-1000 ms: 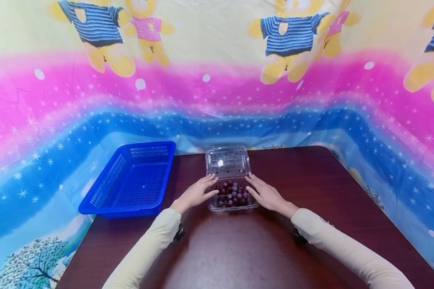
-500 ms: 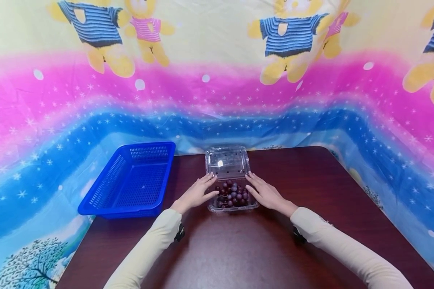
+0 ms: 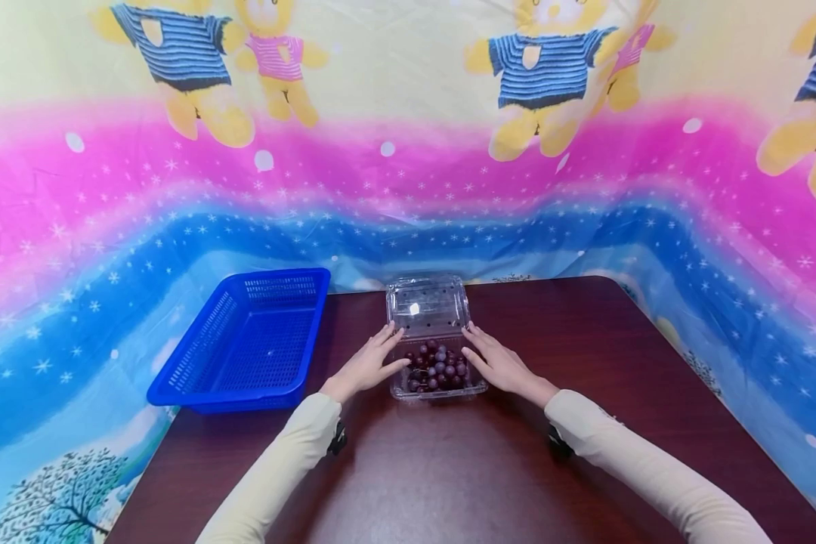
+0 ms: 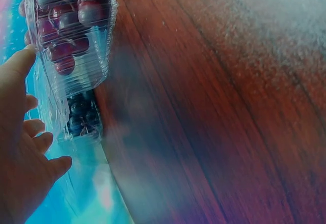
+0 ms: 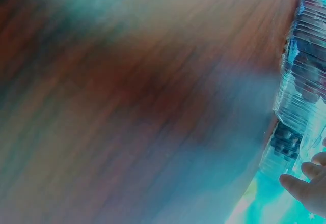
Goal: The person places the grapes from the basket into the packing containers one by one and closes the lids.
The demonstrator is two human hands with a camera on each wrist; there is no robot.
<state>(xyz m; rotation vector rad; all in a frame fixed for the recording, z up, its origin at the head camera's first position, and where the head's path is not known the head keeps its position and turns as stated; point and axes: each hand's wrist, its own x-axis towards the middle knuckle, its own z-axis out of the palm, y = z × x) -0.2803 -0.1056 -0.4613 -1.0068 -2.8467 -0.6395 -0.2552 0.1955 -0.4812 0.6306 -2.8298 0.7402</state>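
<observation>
A clear plastic clamshell box (image 3: 427, 308) stands on the table with its lid raised at the back. Dark red-purple grapes (image 3: 438, 366) lie inside its base, and they also show through the ribbed wall of the box (image 4: 76, 79) in the left wrist view. Along the box's left side is my left hand (image 3: 366, 364), fingers extended and thumb near the rim. My right hand (image 3: 505, 367) lies the same way at the right side, its fingertips near the hinge. Both hands are at the rim; exact contact is hard to tell. The right wrist view shows only some right-hand fingers (image 5: 300, 183).
A blue perforated plastic basket (image 3: 272, 351) stands left of the box, reaching over the table's left edge. The dark reddish wooden table (image 3: 442, 468) carries both. Behind it hangs a cloth printed with bears and snowflakes (image 3: 387, 181).
My left fingertips have shifted slightly left, off the box's back corner. The right hand, the box and the basket stay practically where they were.
</observation>
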